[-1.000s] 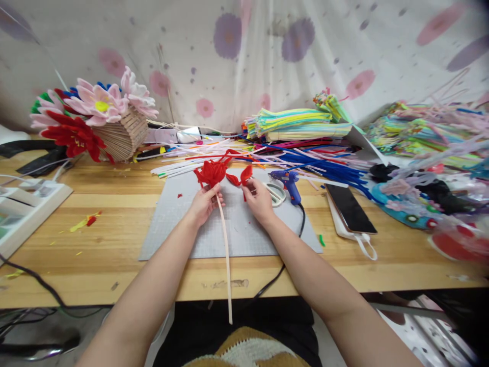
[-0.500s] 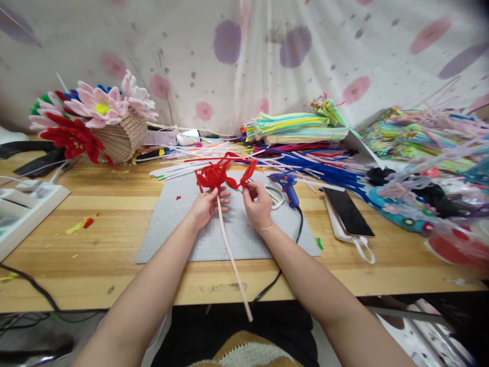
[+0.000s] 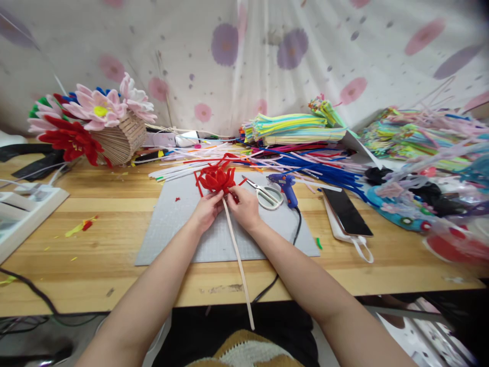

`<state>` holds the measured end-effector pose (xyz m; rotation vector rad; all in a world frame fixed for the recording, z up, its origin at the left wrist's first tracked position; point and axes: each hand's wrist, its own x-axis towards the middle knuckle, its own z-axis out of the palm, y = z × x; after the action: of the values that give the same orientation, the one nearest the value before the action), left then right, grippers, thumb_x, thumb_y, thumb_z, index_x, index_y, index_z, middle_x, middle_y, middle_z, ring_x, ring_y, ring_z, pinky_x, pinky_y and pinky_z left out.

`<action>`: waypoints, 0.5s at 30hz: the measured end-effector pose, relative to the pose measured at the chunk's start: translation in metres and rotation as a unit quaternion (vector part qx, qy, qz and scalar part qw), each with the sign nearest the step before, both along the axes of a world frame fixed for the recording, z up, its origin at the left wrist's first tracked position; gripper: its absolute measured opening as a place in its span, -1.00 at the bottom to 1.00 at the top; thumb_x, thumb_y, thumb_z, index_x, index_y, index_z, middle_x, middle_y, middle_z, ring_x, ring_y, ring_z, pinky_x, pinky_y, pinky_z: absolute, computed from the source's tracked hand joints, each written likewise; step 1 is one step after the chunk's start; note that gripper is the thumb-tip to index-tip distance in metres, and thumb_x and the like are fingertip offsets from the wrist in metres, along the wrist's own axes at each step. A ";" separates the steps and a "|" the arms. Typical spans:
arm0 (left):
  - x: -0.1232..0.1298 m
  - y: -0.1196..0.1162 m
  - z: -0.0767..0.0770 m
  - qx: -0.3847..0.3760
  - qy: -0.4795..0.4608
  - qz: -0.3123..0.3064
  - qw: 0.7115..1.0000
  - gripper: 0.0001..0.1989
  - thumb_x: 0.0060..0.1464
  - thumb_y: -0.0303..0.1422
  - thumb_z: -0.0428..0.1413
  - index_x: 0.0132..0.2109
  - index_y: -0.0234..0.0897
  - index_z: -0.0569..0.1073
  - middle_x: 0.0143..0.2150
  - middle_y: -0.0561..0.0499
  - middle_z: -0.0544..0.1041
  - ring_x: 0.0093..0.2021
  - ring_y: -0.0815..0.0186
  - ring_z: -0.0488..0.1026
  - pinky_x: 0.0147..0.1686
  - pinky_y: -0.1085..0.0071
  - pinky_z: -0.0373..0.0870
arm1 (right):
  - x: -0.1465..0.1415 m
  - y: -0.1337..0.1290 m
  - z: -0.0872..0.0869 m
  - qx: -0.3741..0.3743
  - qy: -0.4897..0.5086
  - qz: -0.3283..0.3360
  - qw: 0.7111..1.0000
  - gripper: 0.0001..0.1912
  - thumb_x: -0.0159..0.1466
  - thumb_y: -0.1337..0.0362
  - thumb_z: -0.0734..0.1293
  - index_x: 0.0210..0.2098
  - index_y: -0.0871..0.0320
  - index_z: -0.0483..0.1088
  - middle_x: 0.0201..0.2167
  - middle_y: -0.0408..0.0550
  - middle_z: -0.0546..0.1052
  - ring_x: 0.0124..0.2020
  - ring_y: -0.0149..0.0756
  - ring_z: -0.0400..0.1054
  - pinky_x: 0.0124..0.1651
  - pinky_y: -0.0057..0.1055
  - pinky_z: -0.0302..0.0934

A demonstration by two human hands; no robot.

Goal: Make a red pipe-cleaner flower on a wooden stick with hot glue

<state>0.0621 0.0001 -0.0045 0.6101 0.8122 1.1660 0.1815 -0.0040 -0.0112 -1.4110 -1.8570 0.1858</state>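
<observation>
A red pipe-cleaner flower (image 3: 217, 178) is held over the grey cutting mat (image 3: 171, 229), its long pale stem (image 3: 240, 260) slanting down past the table edge. My left hand (image 3: 208, 210) is closed around the top of the stem, just under the petals. Close beside it, my right hand (image 3: 243, 206) pinches at the flower's base; its fingertips partly cover what they grip, which looks like a red petal piece. Scissors (image 3: 269, 198) with pale handles lie right of my right hand, and a blue glue gun (image 3: 286, 187) rests beyond them.
Pipe cleaners (image 3: 324, 171) in many colours spread along the back. A basket of fuzzy flowers (image 3: 122, 137) stands at the left, above a white power strip (image 3: 26, 209). A phone (image 3: 347, 211) lies on the right. The glue gun's cord (image 3: 298, 224) runs to the front edge.
My right hand has moved left with the red petal piece, from beside the flower to its base. The scissors are now uncovered. The flower has tipped, showing more of its petals.
</observation>
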 end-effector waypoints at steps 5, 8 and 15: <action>0.003 -0.002 0.002 -0.002 -0.004 0.020 1.000 -0.92 -0.09 -0.48 0.19 -0.35 -0.39 0.50 -0.35 -0.07 0.57 -0.29 0.35 0.51 -0.22 0.45 0.42 | -0.001 0.000 0.001 -0.006 -0.025 0.009 1.000 -0.80 0.23 0.32 0.11 -0.31 0.12 0.36 -0.37 -0.06 0.50 -0.29 -0.29 0.36 -0.23 -0.42 0.15; 0.004 -0.003 0.004 -0.009 -0.008 0.027 1.000 -0.93 -0.10 -0.51 0.19 -0.36 -0.40 0.50 -0.36 -0.07 0.57 -0.31 0.36 0.50 -0.23 0.45 0.42 | 0.000 0.001 0.001 0.001 0.000 0.013 1.000 -0.79 0.24 0.31 0.10 -0.28 0.14 0.35 -0.35 -0.06 0.50 -0.30 -0.30 0.36 -0.24 -0.43 0.15; 0.007 -0.004 0.003 -0.010 -0.010 0.011 1.000 -0.87 -0.15 -0.48 0.22 -0.35 -0.39 0.51 -0.35 -0.06 0.57 -0.33 0.36 0.49 -0.26 0.45 0.41 | 0.001 0.002 0.000 0.016 -0.027 -0.001 1.000 -0.79 0.26 0.30 0.10 -0.32 0.14 0.35 -0.39 -0.04 0.49 -0.31 -0.29 0.35 -0.27 -0.43 0.12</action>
<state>0.0691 -0.0041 -0.0018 0.5729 0.8139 1.1820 0.1828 -0.0015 -0.0111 -1.4076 -1.8937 0.1176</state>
